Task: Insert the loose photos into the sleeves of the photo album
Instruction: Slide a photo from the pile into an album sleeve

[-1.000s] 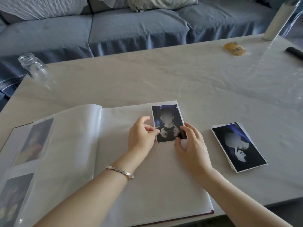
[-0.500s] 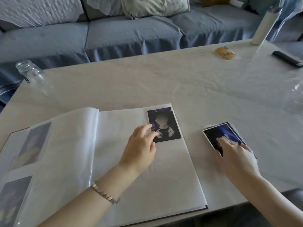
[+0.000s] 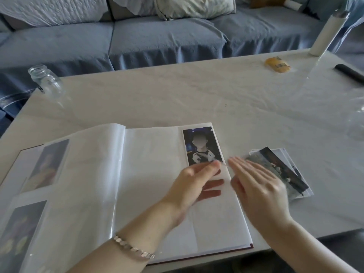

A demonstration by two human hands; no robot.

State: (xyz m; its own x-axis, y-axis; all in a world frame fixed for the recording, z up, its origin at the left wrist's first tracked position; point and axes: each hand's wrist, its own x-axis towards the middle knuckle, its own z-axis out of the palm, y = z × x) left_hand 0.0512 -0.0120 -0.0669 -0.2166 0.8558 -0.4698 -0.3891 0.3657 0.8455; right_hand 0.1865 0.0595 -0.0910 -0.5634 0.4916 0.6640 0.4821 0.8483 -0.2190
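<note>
The photo album (image 3: 149,194) lies open on the table. One dark portrait photo (image 3: 202,146) sits in the top right sleeve of its right page. My left hand (image 3: 193,184) rests on that page just below the photo, with straight fingers slid under the clear sleeve film (image 3: 211,187), where they show through it. My right hand (image 3: 258,190) hovers at the page's right edge and holds a loose photo (image 3: 279,170) by its near end; the grip itself is hidden behind the hand. The stack of loose photos (image 3: 285,154) lies beneath it on the table.
On the white table (image 3: 197,95) a glass jar (image 3: 46,81) stands at the back left. An orange packet (image 3: 277,65), a white bottle (image 3: 327,34) and a black remote (image 3: 350,73) lie at the back right. A blue sofa (image 3: 157,36) runs behind.
My right hand went to the stack, took a photo and now moves back left toward the album. My left hand slid down from the inserted photo into the sleeve below.
</note>
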